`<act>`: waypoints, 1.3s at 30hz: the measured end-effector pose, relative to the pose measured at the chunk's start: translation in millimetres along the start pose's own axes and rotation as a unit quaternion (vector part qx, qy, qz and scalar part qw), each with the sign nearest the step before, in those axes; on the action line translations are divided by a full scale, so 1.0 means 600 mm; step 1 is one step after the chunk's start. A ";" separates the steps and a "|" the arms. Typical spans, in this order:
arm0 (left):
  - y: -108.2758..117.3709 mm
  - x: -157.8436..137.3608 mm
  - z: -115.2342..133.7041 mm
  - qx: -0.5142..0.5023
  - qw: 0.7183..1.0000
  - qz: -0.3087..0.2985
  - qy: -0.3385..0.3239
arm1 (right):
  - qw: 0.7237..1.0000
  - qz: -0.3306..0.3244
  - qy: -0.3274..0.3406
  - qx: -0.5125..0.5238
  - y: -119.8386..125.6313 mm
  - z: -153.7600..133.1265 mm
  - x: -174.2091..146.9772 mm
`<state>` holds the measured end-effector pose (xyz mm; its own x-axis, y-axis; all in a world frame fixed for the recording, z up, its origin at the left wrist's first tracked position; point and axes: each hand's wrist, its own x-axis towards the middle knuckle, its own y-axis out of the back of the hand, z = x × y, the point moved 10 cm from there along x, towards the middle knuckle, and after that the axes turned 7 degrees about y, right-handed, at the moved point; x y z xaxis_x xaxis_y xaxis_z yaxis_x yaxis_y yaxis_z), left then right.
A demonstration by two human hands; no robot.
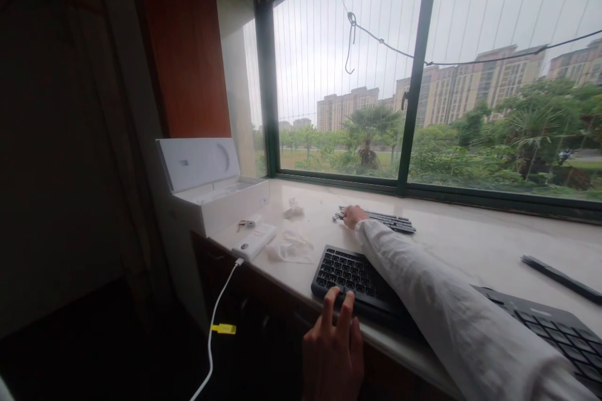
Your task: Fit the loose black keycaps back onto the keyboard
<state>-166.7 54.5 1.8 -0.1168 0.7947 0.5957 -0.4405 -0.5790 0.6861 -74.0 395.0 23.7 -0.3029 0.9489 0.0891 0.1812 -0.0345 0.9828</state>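
A black keyboard lies near the front edge of the white sill, its key area showing dark square cells that look bare of caps. My left hand comes up from below; its spread, slightly bent fingers rest on the keyboard's front rim. Stretched across the keyboard's right part is my right arm in a white sleeve. At its end, my right hand is closed at the left end of a cluster of loose black keycaps. Its fingertips are too small and hidden to show what they pinch.
An open white box stands at the left corner. Near it lie a white power bank with a white cable and crumpled tissue. To the right are a black bar and another dark keyboard-like part. Windows rise behind.
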 end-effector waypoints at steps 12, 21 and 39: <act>0.023 0.007 0.007 -0.032 0.998 -0.042 0.043 | 0.993 0.047 0.106 0.004 0.091 -0.039 -0.112; 0.076 0.011 -0.037 -0.083 0.986 0.015 0.142 | 0.949 0.031 0.314 0.014 0.133 -0.167 -0.295; 0.062 0.022 -0.066 -0.316 0.919 0.047 0.230 | 0.747 0.171 0.635 -0.097 0.110 -0.269 -0.474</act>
<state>-220.1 50.3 18.6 -0.4808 0.8235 0.3010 -0.8211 -0.5433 0.1750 -126.8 72.1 89.2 -0.9362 -0.1834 0.2998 0.3482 -0.3690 0.8617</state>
